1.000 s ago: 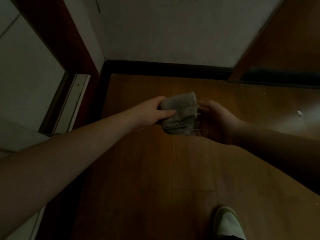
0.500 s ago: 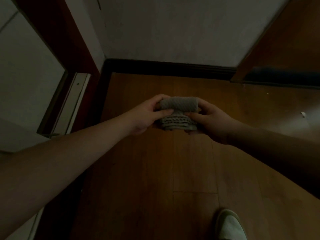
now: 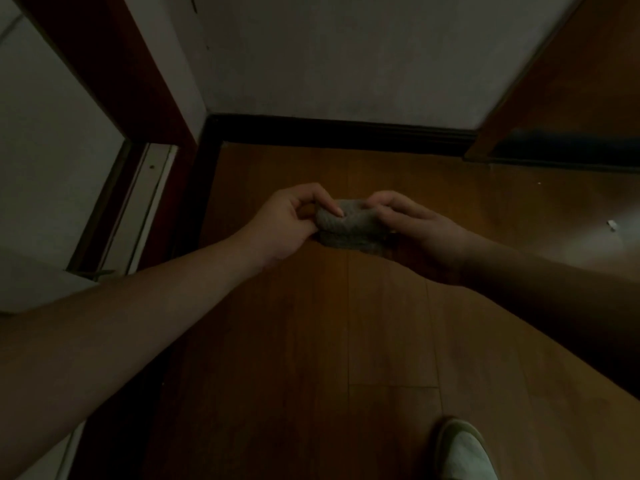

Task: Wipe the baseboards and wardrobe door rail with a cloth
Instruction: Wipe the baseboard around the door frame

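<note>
We pinch the bunched cloth (image 3: 349,228) between left hand (image 3: 287,223) and right hand (image 3: 419,230), well short of the dark baseboard (image 3: 332,133) running crosswise ahead.

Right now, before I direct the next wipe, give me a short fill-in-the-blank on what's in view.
1. The cloth is gripped by ____ hands, the left hand and right hand.
2. The cloth's colour is ____.
3. The dark baseboard runs along the foot of the ____.
4. Bottom right on the floor is one ____.

Missing words: both; grey; wall; shoe
</note>
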A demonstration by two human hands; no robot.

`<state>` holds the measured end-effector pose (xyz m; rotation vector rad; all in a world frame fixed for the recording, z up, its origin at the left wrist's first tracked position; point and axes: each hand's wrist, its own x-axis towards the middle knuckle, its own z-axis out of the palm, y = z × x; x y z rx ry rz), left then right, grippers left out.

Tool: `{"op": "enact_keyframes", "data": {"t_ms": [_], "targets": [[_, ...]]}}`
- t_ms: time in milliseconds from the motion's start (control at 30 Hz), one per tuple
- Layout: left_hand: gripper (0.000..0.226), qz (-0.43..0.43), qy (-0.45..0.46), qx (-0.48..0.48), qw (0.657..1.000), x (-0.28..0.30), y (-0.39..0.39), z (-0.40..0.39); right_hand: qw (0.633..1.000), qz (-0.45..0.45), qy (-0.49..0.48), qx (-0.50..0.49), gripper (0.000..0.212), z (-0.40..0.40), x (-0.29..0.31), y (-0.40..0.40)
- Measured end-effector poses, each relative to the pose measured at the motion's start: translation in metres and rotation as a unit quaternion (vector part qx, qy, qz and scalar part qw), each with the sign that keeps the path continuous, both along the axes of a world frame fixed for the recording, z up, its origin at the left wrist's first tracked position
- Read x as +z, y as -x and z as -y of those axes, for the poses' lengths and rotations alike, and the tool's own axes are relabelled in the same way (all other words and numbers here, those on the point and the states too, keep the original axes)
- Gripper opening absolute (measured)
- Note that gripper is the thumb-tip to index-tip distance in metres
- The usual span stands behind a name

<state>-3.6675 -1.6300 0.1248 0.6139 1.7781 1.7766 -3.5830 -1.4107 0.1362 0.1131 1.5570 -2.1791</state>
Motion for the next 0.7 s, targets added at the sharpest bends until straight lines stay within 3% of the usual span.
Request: {"op": "enact_keyframes", "data": {"t_ms": [100,167,267,433,500,567,633,700], "targets": [[0.053,-0.029,0.011,-0.007,0.999,-0.001,0.000,-0.001,0.992,0.031,-0.033,-0.120,0.044,0.002,-0.009,0.007],[0.037,0.035,-0.008,-0.040,0.999,-0.002,0.000,-0.002,0.991,0.024,-0.043,-0.128,0.051,-0.004,-0.012,0.009],[0.028,0.149,-0.034,-0.043,0.987,0.000,-0.003,-0.009,0.993,0.003,-0.067,-0.101,0.047,-0.013,-0.010,0.009],[0.055,0.145,-0.021,0.079,0.986,-0.004,-0.011,-0.024,0.986,-0.012,-0.114,-0.125,0.040,-0.022,-0.004,0.008],[0.057,0.093,0.018,0.112,0.989,-0.004,-0.012,-0.027,0.968,-0.025,-0.200,-0.152,0.041,-0.020,-0.003,0.006],[0.055,0.006,0.071,0.141,0.987,-0.001,-0.011,-0.029,0.926,-0.020,-0.289,-0.241,0.042,-0.014,-0.003,0.003],[0.053,-0.153,0.147,0.175,0.961,0.005,-0.010,-0.031,0.921,0.009,-0.241,-0.306,0.029,-0.002,-0.005,-0.001],[0.049,-0.304,0.174,0.185,0.918,0.011,-0.011,-0.032,0.954,0.028,-0.116,-0.274,0.028,0.014,-0.002,-0.001]]}}
